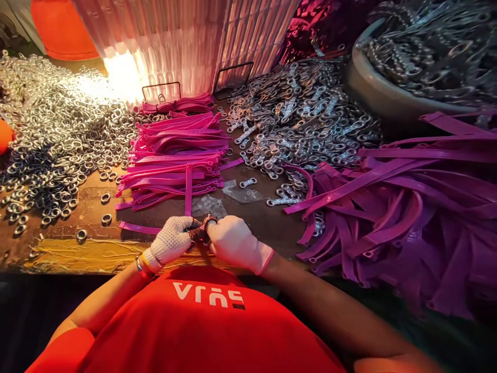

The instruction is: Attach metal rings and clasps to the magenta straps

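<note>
My left hand [173, 239] and my right hand [233, 242], both in white knit gloves, meet at the table's near edge. Their fingertips pinch together around a small metal ring and the end of a pink plastic strap [188, 194] that runs away from me toward a flat stack of pink straps [176, 155]. What sits between the fingertips is mostly hidden. A single pink strap [137, 228] lies just left of my left hand.
A big heap of silver rings [54, 134] covers the left of the wooden table [77, 254]. Silver clasps [298, 119] pile up at centre right, a tangle of purple straps [399, 207] at right, a bowl of metal parts [423, 57] behind it.
</note>
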A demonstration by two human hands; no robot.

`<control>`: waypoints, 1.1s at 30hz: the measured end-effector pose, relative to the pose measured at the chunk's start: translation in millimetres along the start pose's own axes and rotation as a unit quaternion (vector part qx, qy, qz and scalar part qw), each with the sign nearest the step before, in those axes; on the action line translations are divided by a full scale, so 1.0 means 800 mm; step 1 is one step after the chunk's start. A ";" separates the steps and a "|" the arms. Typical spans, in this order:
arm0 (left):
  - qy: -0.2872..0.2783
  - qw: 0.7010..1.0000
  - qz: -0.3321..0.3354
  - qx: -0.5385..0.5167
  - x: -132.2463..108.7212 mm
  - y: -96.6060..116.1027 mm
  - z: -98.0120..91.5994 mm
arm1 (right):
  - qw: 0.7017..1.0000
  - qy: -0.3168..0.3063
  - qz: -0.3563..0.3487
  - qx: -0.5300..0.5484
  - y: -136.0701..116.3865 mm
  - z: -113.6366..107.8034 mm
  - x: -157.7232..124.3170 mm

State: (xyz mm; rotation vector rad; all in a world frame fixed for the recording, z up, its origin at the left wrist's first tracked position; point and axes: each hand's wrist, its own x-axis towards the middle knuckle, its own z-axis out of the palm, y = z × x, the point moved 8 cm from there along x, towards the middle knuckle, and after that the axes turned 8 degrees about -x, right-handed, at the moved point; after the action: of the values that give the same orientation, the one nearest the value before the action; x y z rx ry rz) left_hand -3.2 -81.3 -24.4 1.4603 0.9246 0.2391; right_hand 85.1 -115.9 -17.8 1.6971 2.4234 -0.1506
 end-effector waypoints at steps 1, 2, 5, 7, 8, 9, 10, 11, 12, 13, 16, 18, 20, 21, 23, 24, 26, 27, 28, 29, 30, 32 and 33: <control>-0.011 0.999 0.010 0.030 -0.001 0.008 -0.004 | 1.000 0.005 -0.005 -0.004 0.001 -0.001 -0.001; -0.020 0.997 0.026 0.068 -0.003 0.018 -0.012 | 1.000 0.011 -0.006 -0.007 0.004 -0.003 -0.002; -0.003 0.973 0.088 0.212 -0.020 0.052 -0.056 | 0.999 0.044 0.022 -0.019 0.020 -0.009 -0.010; 0.029 0.954 0.098 0.282 -0.036 0.061 -0.093 | 0.997 0.059 0.050 -0.022 0.029 -0.006 -0.020; 0.046 0.949 0.091 0.300 -0.044 0.060 -0.110 | 0.996 0.060 0.058 -0.019 0.031 -0.003 -0.026; 0.064 0.947 0.082 0.303 -0.052 0.057 -0.124 | 0.997 0.058 0.057 -0.013 0.032 0.002 -0.032; 0.083 0.951 0.072 0.290 -0.058 0.052 -0.135 | 0.997 0.054 0.049 -0.005 0.031 0.006 -0.038; 0.103 0.958 0.059 0.261 -0.064 0.045 -0.141 | 0.998 0.052 0.039 0.005 0.032 0.008 -0.042; 0.117 0.969 0.036 0.214 -0.067 0.036 -0.144 | 0.998 0.054 0.033 0.016 0.037 0.009 -0.045; 0.126 0.981 0.005 0.144 -0.067 0.025 -0.141 | 0.997 0.062 0.036 0.026 0.046 0.008 -0.046; 0.101 0.978 -0.088 -0.158 -0.053 -0.009 -0.099 | 0.990 0.090 0.107 0.022 0.107 0.005 -0.037; 0.045 0.926 -0.113 -0.357 -0.032 -0.019 -0.058 | 0.984 0.086 0.159 -0.009 0.153 0.009 -0.021; -0.021 0.864 -0.131 -0.487 -0.011 -0.024 -0.023 | 0.981 0.057 0.181 -0.030 0.186 0.021 0.001; -0.049 0.839 -0.139 -0.524 -0.003 -0.026 -0.010 | 0.981 0.038 0.188 -0.033 0.198 0.028 0.010; -0.082 0.813 -0.137 -0.560 0.009 -0.028 0.003 | 0.978 0.009 0.206 -0.023 0.213 0.042 0.024; -0.090 0.810 -0.130 -0.565 0.013 -0.029 0.006 | 0.977 0.001 0.215 -0.012 0.216 0.047 0.027; -0.096 0.811 -0.122 -0.563 0.016 -0.031 0.008 | 0.972 0.003 0.233 0.009 0.216 0.055 0.026; -0.096 0.814 -0.124 -0.559 0.017 -0.033 0.009 | 0.970 0.014 0.243 0.018 0.212 0.055 0.023; -0.094 0.820 -0.129 -0.550 0.016 -0.035 0.010 | 0.966 0.035 0.253 0.029 0.207 0.053 0.019; -0.089 0.829 -0.135 -0.535 0.016 -0.036 0.011 | 0.962 0.064 0.261 0.051 0.200 0.049 0.013; -0.082 0.841 -0.139 -0.516 0.016 -0.037 0.011 | 0.957 0.099 0.259 0.087 0.189 0.042 0.007; -0.073 0.869 -0.134 -0.470 0.015 -0.035 0.012 | 0.942 0.158 0.210 0.209 0.155 0.026 -0.002; -0.074 0.884 -0.128 -0.444 0.014 -0.031 0.014 | 0.929 0.172 0.172 0.278 0.135 0.018 -0.005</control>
State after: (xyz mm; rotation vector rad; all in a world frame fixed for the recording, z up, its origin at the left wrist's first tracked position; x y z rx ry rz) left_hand 1.6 -86.0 -53.2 0.4902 0.7172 0.2972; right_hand 188.7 -84.9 -28.9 2.5611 2.4011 -0.5826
